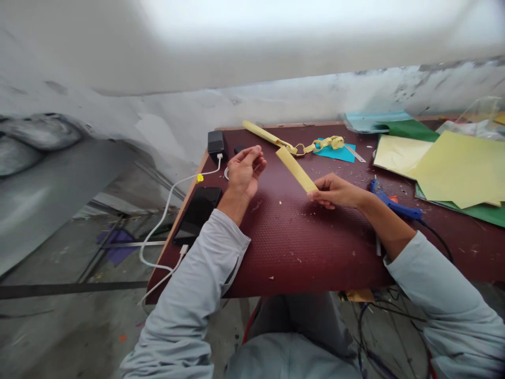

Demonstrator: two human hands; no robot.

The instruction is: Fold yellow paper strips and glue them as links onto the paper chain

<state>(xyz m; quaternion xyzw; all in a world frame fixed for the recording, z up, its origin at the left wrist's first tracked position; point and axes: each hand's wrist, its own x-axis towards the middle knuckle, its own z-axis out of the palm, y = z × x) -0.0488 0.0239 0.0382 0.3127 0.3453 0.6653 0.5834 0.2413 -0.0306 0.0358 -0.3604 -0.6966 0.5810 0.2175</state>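
A yellow paper strip (296,170) slants up and to the left from my right hand (336,190), whose thumb and fingers pinch its lower end. My left hand (245,171) is raised to the left of the strip, apart from it, with thumb and fingertips pressed together. Whatever may be between those fingertips is too small to make out. Behind both hands lies a yellow paper chain (329,142) of linked rings. A longer folded yellow paper piece (261,131) reaches left from the chain's end.
A blue glue gun (396,204) lies right of my right hand. Near the chain are blue paper (335,153) and a blade (355,153). Yellow sheets (461,168) cover the right side. A phone (198,215), black adapter (216,145) and white cable (168,208) line the left edge.
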